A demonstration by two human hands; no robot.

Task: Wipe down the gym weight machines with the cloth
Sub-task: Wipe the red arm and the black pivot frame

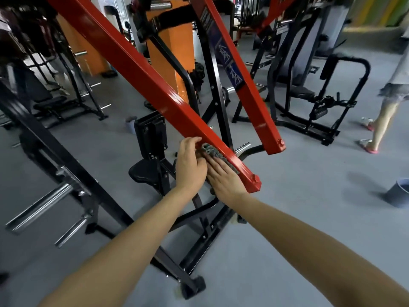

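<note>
A grey cloth [213, 152] is being pressed against the lower end of a red bar [141, 69] by the right hand [224, 177], with the fingers laid straight and flat over it. Just above, the bar is being gripped by the left hand [190, 166], fingers curled over its edge. A bucket [398, 192] is standing well apart to the right.

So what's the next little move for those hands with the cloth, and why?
Probably slide the cloth down the red bar to its capped end: the right hand presses it flat just short of there, while the left hand curls over the bar's edge.
</note>
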